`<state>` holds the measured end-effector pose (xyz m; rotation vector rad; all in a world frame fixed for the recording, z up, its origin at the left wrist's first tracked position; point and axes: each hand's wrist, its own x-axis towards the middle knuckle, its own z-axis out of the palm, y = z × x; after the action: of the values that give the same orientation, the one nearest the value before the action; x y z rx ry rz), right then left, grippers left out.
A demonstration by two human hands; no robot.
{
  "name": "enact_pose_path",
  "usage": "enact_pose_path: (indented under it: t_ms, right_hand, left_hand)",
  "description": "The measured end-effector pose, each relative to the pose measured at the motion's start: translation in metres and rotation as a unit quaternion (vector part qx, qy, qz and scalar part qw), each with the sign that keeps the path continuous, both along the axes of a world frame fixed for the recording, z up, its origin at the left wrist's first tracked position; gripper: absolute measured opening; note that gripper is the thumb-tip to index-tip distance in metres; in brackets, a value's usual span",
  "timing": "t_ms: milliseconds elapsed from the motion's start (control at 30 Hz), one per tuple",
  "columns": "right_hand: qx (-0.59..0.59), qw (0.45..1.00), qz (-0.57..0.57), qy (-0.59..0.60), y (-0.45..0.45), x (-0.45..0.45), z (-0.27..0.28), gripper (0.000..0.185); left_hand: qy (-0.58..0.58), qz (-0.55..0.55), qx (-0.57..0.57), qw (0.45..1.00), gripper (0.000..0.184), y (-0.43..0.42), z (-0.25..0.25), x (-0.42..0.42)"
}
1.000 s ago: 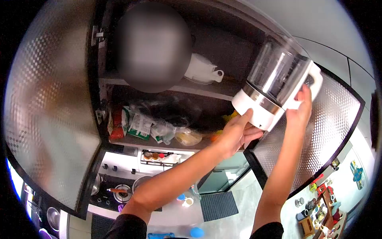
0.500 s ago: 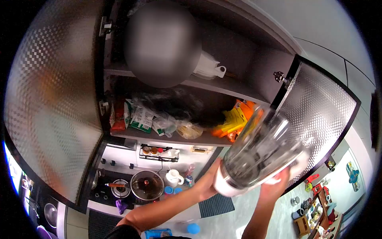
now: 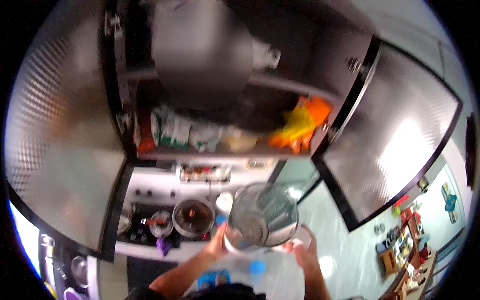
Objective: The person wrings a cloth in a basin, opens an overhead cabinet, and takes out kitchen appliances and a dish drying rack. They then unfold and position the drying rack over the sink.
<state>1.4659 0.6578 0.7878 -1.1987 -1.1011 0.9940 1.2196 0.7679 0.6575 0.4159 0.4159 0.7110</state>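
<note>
A clear blender jug (image 3: 262, 215) with a white base and a white handle is between my two hands, low in the centre of the view, its open top tilted toward the camera. My left hand (image 3: 216, 246) is closed around the left side of the base. My right hand (image 3: 304, 250) grips the white handle on the right. Above the jug stands an open cupboard (image 3: 225, 152), with green and white packets (image 3: 175, 132) and an orange and yellow bag (image 3: 302, 122) on its lower shelf. The picture is somewhat blurred.
Frosted cupboard doors stand open at the left (image 3: 65, 140) and right (image 3: 395, 135). Below are a lidded pan (image 3: 193, 218) on the stove, a white jug (image 3: 224, 201) and a spice rack (image 3: 205, 173). A cluttered table is at the lower right.
The blender jug has come down and left from in front of the upper right of the cupboard, with both my hands on it. The orange and yellow bag is now uncovered.
</note>
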Motion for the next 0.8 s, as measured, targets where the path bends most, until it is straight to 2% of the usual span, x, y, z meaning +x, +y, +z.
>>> enact_pose_path:
  t_ms: [33, 100, 133, 167, 200, 300, 367, 433, 467, 500, 567, 600, 667, 700, 767, 800]
  right_hand:
    - [-0.013, 0.999, 0.025, 0.038, -0.004, -0.007, 0.012, 0.047]
    - [-0.005, 0.994, -0.093, -0.063, -0.010, -0.004, -0.024, 0.047]
    - [-0.035, 0.996, -0.015, -0.080, -0.008, -0.007, -0.003, 0.045]
    - [-0.059, 0.992, 0.065, -0.093, -0.003, -0.011, 0.016, 0.044]
    - [-0.101, 0.986, 0.074, -0.110, -0.003, -0.010, 0.013, 0.037]
    - [-0.109, 0.974, 0.114, -0.161, 0.001, -0.010, 0.001, 0.039]
    - [-0.141, 0.962, 0.161, -0.168, 0.005, -0.015, 0.000, 0.043]
    - [-0.183, 0.946, 0.206, -0.171, 0.006, -0.015, -0.016, 0.044]
    - [-0.178, 0.936, 0.234, -0.194, 0.006, -0.014, -0.032, 0.045]
    - [-0.209, 0.926, 0.253, -0.186, 0.002, -0.017, -0.046, 0.046]
    - [-0.261, 0.905, 0.287, -0.174, 0.000, -0.023, -0.075, 0.049]
    - [-0.249, 0.918, 0.276, -0.140, -0.010, -0.026, -0.103, 0.051]
    - [-0.245, 0.930, 0.233, -0.146, -0.030, -0.030, -0.158, 0.050]
    - [-0.251, 0.934, 0.210, -0.140, -0.038, -0.032, -0.180, 0.049]
    - [-0.347, 0.901, 0.214, -0.149, -0.051, -0.032, -0.211, 0.047]
    - [-0.392, 0.881, 0.214, -0.155, -0.055, -0.032, -0.225, 0.046]
  left_hand:
    - [-0.003, 0.021, -0.068, 0.997, 0.054, 0.009, -0.060, -0.002]
    - [0.023, 0.056, -0.061, 0.996, 0.043, 0.009, -0.067, -0.010]
    - [0.009, 0.049, -0.046, 0.998, 0.043, 0.010, -0.078, -0.014]
    - [0.011, 0.052, -0.027, 0.998, 0.044, 0.006, -0.066, -0.016]
    - [0.013, 0.056, -0.008, 0.998, 0.046, 0.003, -0.054, -0.018]
    - [0.034, 0.048, -0.056, 0.997, 0.050, 0.002, -0.088, -0.027]
    - [0.051, 0.068, -0.026, 0.996, 0.053, -0.005, -0.104, -0.030]
    - [0.059, 0.044, -0.109, 0.991, 0.053, -0.012, -0.134, -0.040]
    - [0.060, 0.018, -0.095, 0.994, 0.061, -0.013, -0.148, -0.045]
    - [0.036, -0.009, -0.119, 0.992, 0.071, -0.022, -0.138, -0.049]
    - [0.101, -0.026, -0.136, 0.985, 0.080, -0.038, -0.192, -0.061]
    - [0.126, -0.030, -0.170, 0.977, 0.079, -0.047, -0.200, -0.064]
    - [0.175, -0.035, -0.237, 0.955, 0.079, -0.067, -0.215, -0.068]
    - [0.173, -0.049, -0.235, 0.955, 0.079, -0.074, -0.231, -0.072]
    - [0.167, -0.079, -0.229, 0.956, 0.077, -0.086, -0.271, -0.076]
    - [0.183, -0.071, -0.268, 0.943, 0.072, -0.088, -0.276, -0.073]
